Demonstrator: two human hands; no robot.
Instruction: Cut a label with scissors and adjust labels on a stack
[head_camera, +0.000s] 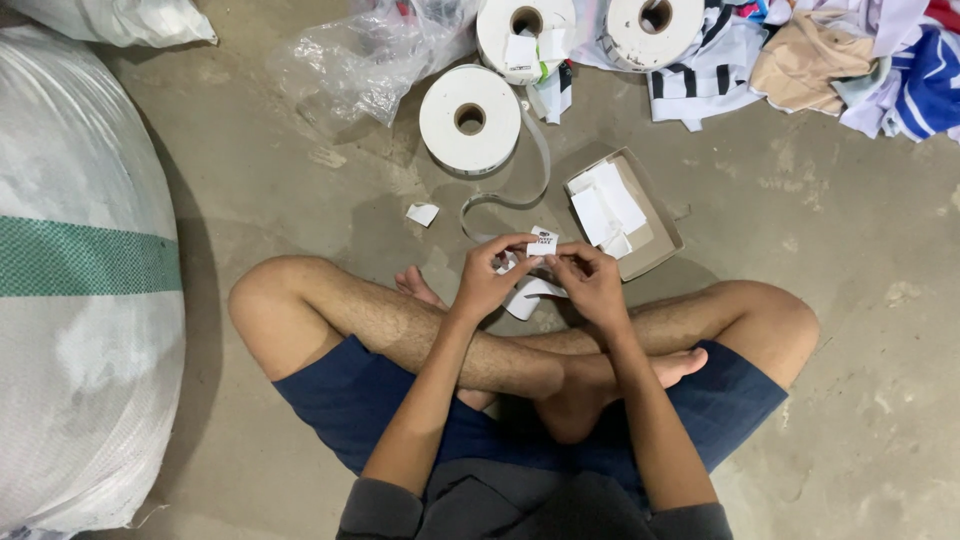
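Now my left hand & right hand both pinch a small white printed fabric label btwn fingertips, above my crossed legs. Feels light, floppy, prob best held by edges. White tape strip hangs just below.

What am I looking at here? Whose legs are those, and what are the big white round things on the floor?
The camera sits on a person's head and looks straight down, so you see that person's own crossed legs and arms. They sit on a grey concrete floor. The left hand and the right hand meet in front of the legs and pinch a small white label between the fingertips. A white ribbon runs from the hands up to a big white roll; that roll is wound tape. Two more rolls lie further away. Beside the right hand is a small cardboard box with white pieces in it. A big white sack stands at the left, and a pile of clothes lies at the top right.
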